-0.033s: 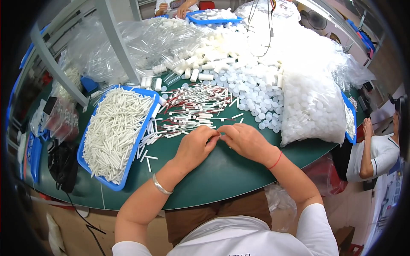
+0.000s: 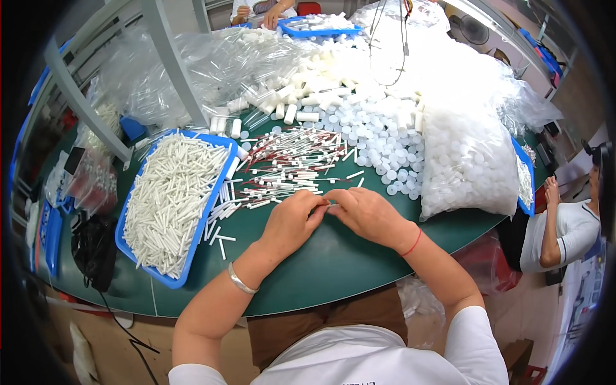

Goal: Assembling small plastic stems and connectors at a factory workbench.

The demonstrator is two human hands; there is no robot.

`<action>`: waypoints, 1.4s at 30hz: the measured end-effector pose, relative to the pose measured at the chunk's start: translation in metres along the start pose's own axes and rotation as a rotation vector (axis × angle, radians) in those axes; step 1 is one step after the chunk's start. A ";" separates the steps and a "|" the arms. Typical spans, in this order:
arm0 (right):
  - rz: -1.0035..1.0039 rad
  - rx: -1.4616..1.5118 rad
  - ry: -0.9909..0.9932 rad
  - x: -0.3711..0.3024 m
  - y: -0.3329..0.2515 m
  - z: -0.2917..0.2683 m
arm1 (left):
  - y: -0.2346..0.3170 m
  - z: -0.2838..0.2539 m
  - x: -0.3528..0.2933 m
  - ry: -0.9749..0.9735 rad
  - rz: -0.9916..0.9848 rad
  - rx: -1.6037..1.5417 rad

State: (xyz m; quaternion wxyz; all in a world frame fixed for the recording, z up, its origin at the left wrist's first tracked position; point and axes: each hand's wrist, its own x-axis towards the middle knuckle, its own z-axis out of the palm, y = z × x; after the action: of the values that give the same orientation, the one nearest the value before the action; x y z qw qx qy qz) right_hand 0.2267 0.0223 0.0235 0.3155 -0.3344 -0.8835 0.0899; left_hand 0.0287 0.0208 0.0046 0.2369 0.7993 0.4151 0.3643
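Over the green table (image 2: 333, 269), my left hand (image 2: 295, 218) and my right hand (image 2: 369, 215) meet fingertip to fingertip. Each is closed in a pinch around something small; the fingers hide most of it, and I cannot make out its kind. Just beyond them lies a heap of thin white sticks with dark red wires (image 2: 295, 160). Left of my hands, a blue tray (image 2: 186, 273) is heaped with plain white sticks (image 2: 170, 205), and several more lie loose beside its right edge. Translucent round caps (image 2: 391, 151) spread out beyond my right hand.
A clear bag full of caps (image 2: 468, 167) stands at the right. White cylinders (image 2: 290, 114) and clear plastic bags (image 2: 147, 70) cover the far side. Grey posts (image 2: 172, 58) rise at the left; wires (image 2: 404, 45) hang overhead. Co-workers sit at the far side and right (image 2: 558, 234).
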 end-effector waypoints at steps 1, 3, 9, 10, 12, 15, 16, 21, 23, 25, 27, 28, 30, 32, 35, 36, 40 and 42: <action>-0.044 -0.036 -0.069 0.002 -0.005 -0.006 | 0.001 -0.002 0.000 -0.006 -0.031 -0.008; -0.045 -0.065 -0.088 0.002 -0.008 -0.009 | 0.002 -0.004 0.000 -0.011 -0.045 -0.020; 0.124 0.123 0.012 -0.010 0.006 0.002 | 0.002 0.008 0.008 0.056 0.182 0.100; 0.227 0.226 0.032 -0.011 0.008 0.002 | 0.003 0.009 0.013 0.053 0.184 0.098; 0.201 0.169 0.091 -0.017 0.021 0.003 | 0.007 0.012 0.027 0.011 0.216 0.067; 0.317 0.048 0.164 -0.021 0.032 -0.009 | 0.019 0.006 0.067 -0.049 -0.112 -0.179; 0.386 0.121 0.241 -0.017 0.032 -0.011 | 0.007 0.009 0.082 0.061 -0.054 -0.219; 0.485 0.360 0.537 -0.014 0.046 -0.028 | -0.018 0.058 0.119 -0.016 0.229 0.237; 0.583 0.602 0.553 -0.016 0.048 -0.027 | -0.023 0.067 0.124 -0.094 0.241 0.309; 0.622 0.772 0.570 -0.012 0.047 -0.030 | -0.026 0.066 0.125 -0.094 0.270 0.331; 0.660 0.945 0.586 -0.012 0.045 -0.034 | -0.022 0.063 0.118 -0.049 0.183 0.149; 0.655 1.000 0.596 -0.012 0.045 -0.036 | -0.015 0.057 0.114 -0.002 0.096 -0.028; 0.654 1.051 0.615 -0.013 0.045 -0.038 | 0.002 0.040 0.104 -0.094 -0.125 -0.207; 0.607 1.092 0.611 -0.011 0.043 -0.037 | 0.005 0.030 0.090 -0.140 -0.441 -0.919; 0.600 1.104 0.587 -0.010 0.038 -0.035 | 0.004 0.025 0.073 -0.116 -0.502 -1.147; 0.598 1.104 0.584 -0.009 0.036 -0.034 | 0.002 0.025 0.069 -0.100 -0.522 -1.257; 0.573 1.039 0.524 -0.009 0.030 -0.028 | -0.003 0.025 0.061 -0.054 -0.519 -1.396; 0.571 0.986 0.508 -0.010 0.030 -0.027 | -0.003 0.024 0.061 -0.043 -0.522 -1.424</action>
State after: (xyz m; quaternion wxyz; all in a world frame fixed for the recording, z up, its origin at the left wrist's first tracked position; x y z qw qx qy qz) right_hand 0.2651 0.0375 0.0288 0.5964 -0.3834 -0.5113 0.4858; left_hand 0.0696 0.0715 0.0107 0.7824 0.3359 0.2507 0.4606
